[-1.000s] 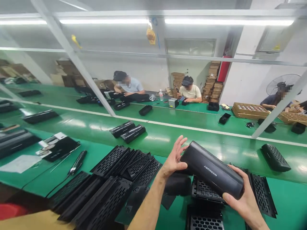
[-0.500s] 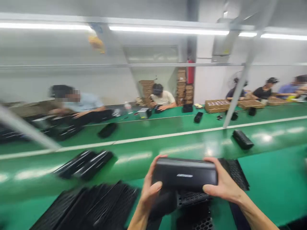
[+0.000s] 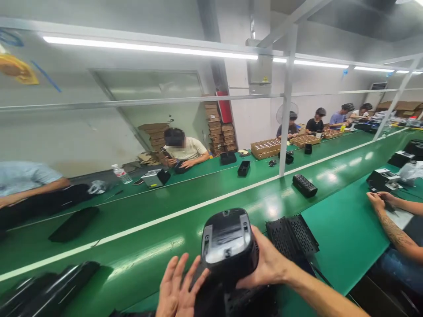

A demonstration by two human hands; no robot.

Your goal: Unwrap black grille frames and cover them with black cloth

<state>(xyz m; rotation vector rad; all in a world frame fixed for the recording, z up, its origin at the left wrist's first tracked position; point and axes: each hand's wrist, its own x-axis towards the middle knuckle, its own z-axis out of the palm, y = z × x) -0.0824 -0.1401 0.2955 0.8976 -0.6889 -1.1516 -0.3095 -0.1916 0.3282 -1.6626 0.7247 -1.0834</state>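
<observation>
A black box-shaped casing [image 3: 228, 240] is tipped so that one glossy end, with screw holes along its edges, faces me. My right hand [image 3: 264, 259] grips it from the right side. Left of the casing, my left hand [image 3: 180, 286] is open, fingers spread, close to its lower edge; whether a fingertip touches it I cannot tell. Black perforated panels [image 3: 292, 237] lie on the green bench just behind my right hand. More dark parts sit below the casing, mostly hidden by it and my hands.
Glossy black casings [image 3: 56, 286] lie at lower left. Another black casing [image 3: 304, 185] rests on the green belt [image 3: 158, 244]. A white post [image 3: 287, 110] rises beyond. At right are a co-worker's hands [image 3: 380, 200]; other people sit along the far side.
The casing has turned from its long lettered face to its end. My left hand has let go and opened, while my right hand keeps hold. My view has swung right.
</observation>
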